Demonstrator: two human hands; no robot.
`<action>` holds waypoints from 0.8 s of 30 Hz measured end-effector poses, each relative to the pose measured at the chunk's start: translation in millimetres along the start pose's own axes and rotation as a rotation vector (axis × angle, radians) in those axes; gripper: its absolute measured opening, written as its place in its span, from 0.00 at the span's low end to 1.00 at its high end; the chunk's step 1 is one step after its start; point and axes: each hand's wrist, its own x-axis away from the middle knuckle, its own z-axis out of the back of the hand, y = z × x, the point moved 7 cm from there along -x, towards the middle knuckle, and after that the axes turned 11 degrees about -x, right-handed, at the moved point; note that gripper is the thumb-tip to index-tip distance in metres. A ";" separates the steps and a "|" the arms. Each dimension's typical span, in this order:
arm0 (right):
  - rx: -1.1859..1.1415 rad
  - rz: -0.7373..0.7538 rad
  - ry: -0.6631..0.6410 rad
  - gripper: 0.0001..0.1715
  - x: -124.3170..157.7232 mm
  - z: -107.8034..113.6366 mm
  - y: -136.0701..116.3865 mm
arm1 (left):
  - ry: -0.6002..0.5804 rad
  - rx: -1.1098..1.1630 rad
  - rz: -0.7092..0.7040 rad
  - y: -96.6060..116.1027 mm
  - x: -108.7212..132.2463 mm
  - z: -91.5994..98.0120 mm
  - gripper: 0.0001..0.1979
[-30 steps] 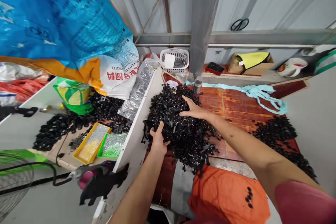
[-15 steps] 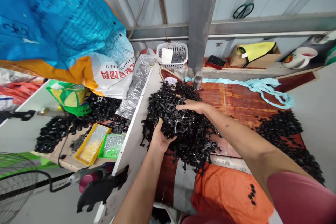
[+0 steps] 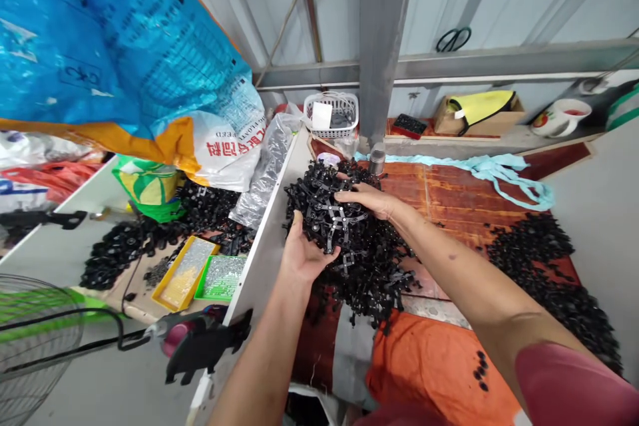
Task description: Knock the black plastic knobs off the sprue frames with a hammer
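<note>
A tangled clump of small black plastic parts [image 3: 338, 221], some joined in jointed strips with shiny pin heads, is between my two hands. My left hand [image 3: 302, 254] cups its near left side, thumb up, with the other fingers partly hidden beneath. From the right, my right hand [image 3: 370, 200] presses into the clump, its fingertips buried among the parts. More of the same black parts [image 3: 372, 286] lie heaped below and to the right of the clump, on the reddish-brown tabletop [image 3: 419, 190].
A white panel [image 3: 267, 226] stands left of the heap. Beyond it are a yellow tray [image 3: 184, 273], a green tray [image 3: 219, 277] and black parts. Behind are a metal cup [image 3: 377, 160] and a white basket [image 3: 331, 113]. Another black pile [image 3: 534, 239] lies right; orange cloth [image 3: 424, 366] hangs in front.
My hands have gathered a clump, which now stands out between them with linked strips showing on its face. My left hand has shifted slightly up and left. The view has tilted a little.
</note>
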 end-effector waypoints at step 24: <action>-0.010 0.334 -0.141 0.41 86.3 -77.2 -114.4 | -0.179 -0.123 -0.292 36.7 108.8 -50.5 0.31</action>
